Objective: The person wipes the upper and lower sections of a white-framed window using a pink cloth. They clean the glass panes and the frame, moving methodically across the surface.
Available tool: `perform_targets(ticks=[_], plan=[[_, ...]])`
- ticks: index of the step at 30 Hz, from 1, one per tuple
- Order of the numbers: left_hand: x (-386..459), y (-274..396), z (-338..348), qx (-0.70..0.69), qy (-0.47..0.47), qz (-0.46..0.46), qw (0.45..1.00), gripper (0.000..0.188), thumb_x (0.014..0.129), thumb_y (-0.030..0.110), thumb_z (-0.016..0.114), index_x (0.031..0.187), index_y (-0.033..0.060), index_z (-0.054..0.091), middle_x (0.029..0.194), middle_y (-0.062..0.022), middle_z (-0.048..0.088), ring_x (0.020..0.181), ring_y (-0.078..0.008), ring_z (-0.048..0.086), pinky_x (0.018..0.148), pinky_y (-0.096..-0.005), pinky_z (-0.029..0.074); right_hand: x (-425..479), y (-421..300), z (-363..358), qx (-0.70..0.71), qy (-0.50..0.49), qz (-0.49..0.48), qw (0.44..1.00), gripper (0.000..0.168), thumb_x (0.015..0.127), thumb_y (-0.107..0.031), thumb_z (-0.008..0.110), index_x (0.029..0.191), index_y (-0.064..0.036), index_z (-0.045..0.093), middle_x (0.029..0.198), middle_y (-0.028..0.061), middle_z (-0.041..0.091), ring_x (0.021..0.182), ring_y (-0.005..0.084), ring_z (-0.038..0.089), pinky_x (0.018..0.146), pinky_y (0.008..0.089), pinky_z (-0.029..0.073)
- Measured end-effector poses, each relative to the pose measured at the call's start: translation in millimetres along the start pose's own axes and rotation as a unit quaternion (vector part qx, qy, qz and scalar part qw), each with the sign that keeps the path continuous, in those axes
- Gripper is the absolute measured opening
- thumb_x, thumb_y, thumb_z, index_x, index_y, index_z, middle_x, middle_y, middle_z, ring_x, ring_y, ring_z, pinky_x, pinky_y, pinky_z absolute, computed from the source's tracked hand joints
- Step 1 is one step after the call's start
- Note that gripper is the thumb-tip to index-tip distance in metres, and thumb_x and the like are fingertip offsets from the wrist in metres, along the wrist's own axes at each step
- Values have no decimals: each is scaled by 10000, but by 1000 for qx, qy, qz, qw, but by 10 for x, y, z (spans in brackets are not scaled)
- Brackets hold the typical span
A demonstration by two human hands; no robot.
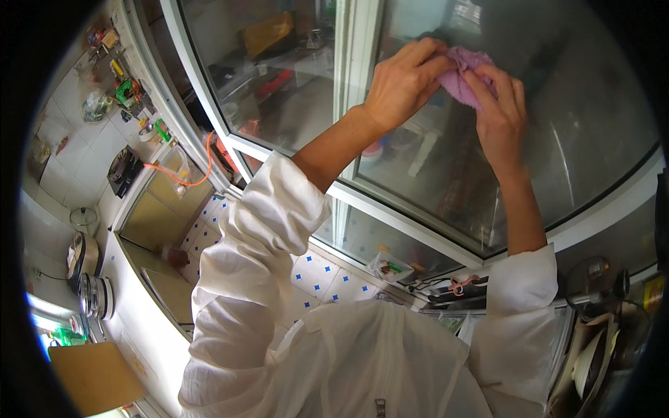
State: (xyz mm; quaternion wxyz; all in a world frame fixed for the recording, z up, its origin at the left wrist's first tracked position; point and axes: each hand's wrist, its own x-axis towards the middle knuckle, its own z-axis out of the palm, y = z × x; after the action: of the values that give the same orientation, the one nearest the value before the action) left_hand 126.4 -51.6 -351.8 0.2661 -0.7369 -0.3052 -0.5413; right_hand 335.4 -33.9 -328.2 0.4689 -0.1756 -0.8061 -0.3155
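Observation:
A crumpled purple cloth is bunched between my two hands, in front of a large window pane in a white frame. The fingers of my left hand pinch the cloth's left edge. My right hand grips its right side, fingers bent over the fabric. Both forearms are raised, the white sleeves rolled back to about the elbows. Whether the cloth touches the glass, I cannot tell. Reflections and streaks show on the pane.
On the left runs a white counter with a black gas stove, a rice cooker and an orange hose. Below lies a tiled floor with blue diamonds. A dark pot and pink scissors are at lower right.

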Motion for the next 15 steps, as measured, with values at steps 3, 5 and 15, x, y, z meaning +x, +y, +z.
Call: perform_targets(ticks=[3, 5, 15], plan=[[-225, 85, 101, -20, -1, -17, 1000, 349, 767, 15, 743, 1104, 78, 680, 1178, -104, 649, 1046, -339, 656, 831, -409, 569, -283, -61, 73, 0, -4, 15, 1000, 454, 777, 72, 648, 1188, -104, 732, 1212, 65, 652, 1023, 325, 604, 871, 419, 543], [-805, 187, 270, -29, -33, -18, 999, 304, 783, 28, 705, 1082, 80, 686, 1152, -84, 638, 1029, -316, 654, 813, -400, 570, -993, -200, 270, 45, -46, 34, 997, 418, 778, 53, 650, 1162, -88, 733, 1246, 84, 665, 1028, 336, 611, 865, 419, 549], [-1755, 461, 684, -44, -168, -24, 985, 236, 783, 28, 695, 1018, 50, 690, 1073, -78, 632, 971, -254, 671, 745, -347, 578, -2038, -332, 214, 66, -207, 8, 976, 396, 783, 4, 659, 1170, -60, 710, 1275, 67, 639, 1080, 281, 606, 888, 383, 552]])
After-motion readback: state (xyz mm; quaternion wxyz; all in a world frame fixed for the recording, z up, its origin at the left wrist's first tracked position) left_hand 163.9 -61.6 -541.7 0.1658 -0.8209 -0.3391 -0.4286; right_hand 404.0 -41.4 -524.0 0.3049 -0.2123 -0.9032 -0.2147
